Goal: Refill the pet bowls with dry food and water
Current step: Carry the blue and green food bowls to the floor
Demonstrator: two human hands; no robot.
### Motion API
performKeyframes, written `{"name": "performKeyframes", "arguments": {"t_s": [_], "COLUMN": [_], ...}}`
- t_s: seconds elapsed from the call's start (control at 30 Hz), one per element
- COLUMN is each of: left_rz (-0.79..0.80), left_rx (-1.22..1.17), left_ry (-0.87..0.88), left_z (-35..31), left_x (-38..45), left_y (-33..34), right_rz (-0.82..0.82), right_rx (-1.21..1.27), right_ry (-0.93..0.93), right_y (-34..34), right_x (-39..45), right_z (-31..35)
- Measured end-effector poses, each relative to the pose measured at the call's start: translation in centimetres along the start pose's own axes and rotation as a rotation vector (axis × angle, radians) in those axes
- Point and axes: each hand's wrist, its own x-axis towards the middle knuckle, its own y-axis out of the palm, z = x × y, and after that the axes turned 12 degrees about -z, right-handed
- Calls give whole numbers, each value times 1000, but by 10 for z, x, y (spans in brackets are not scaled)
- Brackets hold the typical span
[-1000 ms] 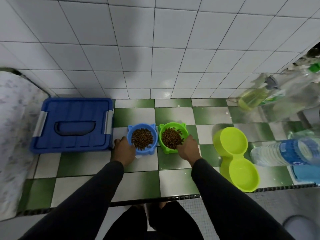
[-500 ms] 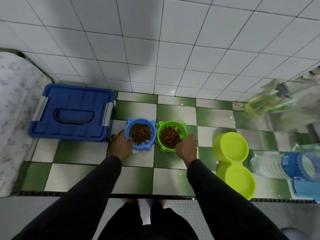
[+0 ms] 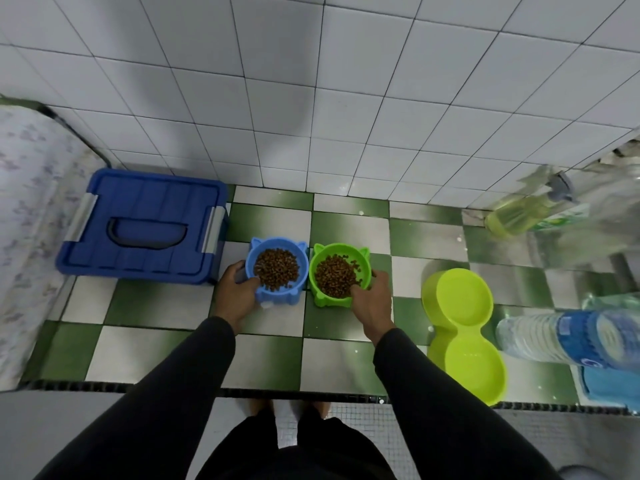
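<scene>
Two cat-eared bowls stand side by side on the green and white tiled ledge [image 3: 145, 306], each holding brown kibble. My left hand [image 3: 237, 292] grips the near left rim of the blue bowl [image 3: 302, 268], thumb over the edge. The green bowl [image 3: 317, 271] is held at its near right rim by my right hand [image 3: 372, 303]. A lime double bowl [image 3: 464, 334] lies to the right, both wells without food. Beside it a clear water bottle [image 3: 568, 337] with a blue label lies on its side.
A blue lidded storage box [image 3: 145, 226] sits at the left against the white tiled wall. A spray bottle [image 3: 519, 216] of yellow liquid lies at the far right. A blue cloth [image 3: 609, 386] is under the water bottle. Patterned fabric [image 3: 27, 216] borders the left edge.
The view has shifted as my head moved back. Both hands stay on the bowls, which have slid slightly away from me toward the wall.
</scene>
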Motion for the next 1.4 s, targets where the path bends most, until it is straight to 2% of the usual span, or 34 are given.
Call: {"name": "performKeyframes", "arguments": {"t_s": [0.07,0.13,0.43,0.97,1.4], "left_rz": [7,17,43,43,-58], "left_rx": [-169,-266,-485,-618,-755], "left_ry": [-129,-183,-222,-77,49], "left_z": [0,2,-17,-91,-137], "left_x": [-4,-8,-30,-67,-98], "left_y": [1,1,9,2,-17], "right_rz": [-8,-15,-32,-16,123], "right_rx": [81,165,429,678,665], "right_ry": [49,110,201,94,-14], "right_y": [-1,-2,-19,-61,-91], "right_x": [-1,-3,-9,-14,-24], "right_z": [-1,1,21,86,151]}}
